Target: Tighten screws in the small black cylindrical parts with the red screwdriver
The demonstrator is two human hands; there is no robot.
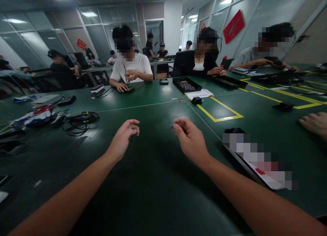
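Observation:
My left hand [124,137] is raised over the green table [143,185], its fingers curled inward. A tiny dark spot shows between thumb and fingers, too small to name. Across from it, my right hand [191,138] pinches a thin, needle-like piece [168,128] with a small reddish end at the fingertips. The piece points left toward the other hand, and a gap separates the two hands. Its exact kind cannot be made out.
Coiled black cables [83,121] and a red-and-white bundle [42,115] lie left. A blurred-out flat item [270,186] lies right, near another person's hand [314,123]. Farther off are a small black block [196,100], yellow tape [227,119], a parts tray [185,84] and seated people.

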